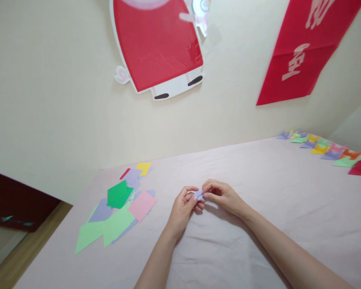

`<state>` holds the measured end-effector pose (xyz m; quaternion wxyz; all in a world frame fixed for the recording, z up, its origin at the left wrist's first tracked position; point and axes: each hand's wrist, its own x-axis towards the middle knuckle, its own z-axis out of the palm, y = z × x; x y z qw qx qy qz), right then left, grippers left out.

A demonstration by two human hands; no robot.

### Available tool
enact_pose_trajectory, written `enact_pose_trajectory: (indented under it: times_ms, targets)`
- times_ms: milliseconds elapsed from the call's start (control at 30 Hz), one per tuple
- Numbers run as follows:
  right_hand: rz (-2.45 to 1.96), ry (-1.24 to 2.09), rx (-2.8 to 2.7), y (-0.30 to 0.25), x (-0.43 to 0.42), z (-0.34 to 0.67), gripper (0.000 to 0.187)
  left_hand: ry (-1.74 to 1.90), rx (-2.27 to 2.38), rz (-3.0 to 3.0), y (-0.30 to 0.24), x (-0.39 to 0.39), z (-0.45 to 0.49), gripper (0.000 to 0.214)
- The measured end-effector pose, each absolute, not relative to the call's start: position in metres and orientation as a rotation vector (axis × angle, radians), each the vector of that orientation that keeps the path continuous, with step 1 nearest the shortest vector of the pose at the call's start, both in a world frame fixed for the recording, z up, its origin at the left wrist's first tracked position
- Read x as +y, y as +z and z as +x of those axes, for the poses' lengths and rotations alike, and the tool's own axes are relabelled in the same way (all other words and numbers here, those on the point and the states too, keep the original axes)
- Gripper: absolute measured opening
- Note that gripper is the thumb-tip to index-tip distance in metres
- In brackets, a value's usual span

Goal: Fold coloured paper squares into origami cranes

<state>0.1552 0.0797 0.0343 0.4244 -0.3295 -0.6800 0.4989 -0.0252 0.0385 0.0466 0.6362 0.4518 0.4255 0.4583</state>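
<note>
A small folded piece of lavender paper (199,195) is held between my two hands, just above the pale bedsheet. My left hand (185,202) pinches it from the left, thumb on top and fingers curled beneath. From the right, my right hand (222,194) grips its other end between thumb and fingertips. The exact folds are too small and partly covered by my fingers to make out.
Loose sheets lie on the left, among them green paper (118,194), pink paper (142,206) and light green paper (118,224). Rows of folded coloured paper figures (331,153) stand at the far right. Behind the pale sheet (228,253) rises a wall (222,120) with red decorations.
</note>
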Motion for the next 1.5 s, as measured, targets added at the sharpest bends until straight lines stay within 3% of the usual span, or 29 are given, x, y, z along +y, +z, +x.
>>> enact_pose_trajectory:
  times_ms: [200,433,633,900,1067,1300,1500]
  targets:
    - [-0.828,1.132,-1.712,0.039,0.078,0.152,0.017,1.071,1.077,1.066,0.043,0.04,-0.022,0.041]
    - [-0.883,1.092,-1.695,0.039,0.076,0.15,0.005,1.183,1.177,1.088,0.027,0.041,-0.017,0.033]
    - [-0.911,0.992,-1.744,0.039,0.077,0.151,0.009,1.215,1.239,1.206,0.022,0.04,-0.019,0.02]
    - [-0.827,0.796,-1.923,0.038,0.077,0.149,0.013,1.272,1.438,1.785,0.037,0.033,-0.021,0.003]
    - [-0.833,0.747,-1.955,0.038,0.076,0.149,0.017,1.169,1.599,2.216,0.045,0.029,-0.023,0.006]
    - [-0.835,0.693,-2.023,0.038,0.076,0.149,0.023,1.023,1.636,2.356,0.05,0.029,-0.023,0.008]
    - [-0.91,0.807,-1.847,0.033,0.076,0.145,0.012,1.061,1.677,2.331,0.052,0.029,-0.024,0.009]
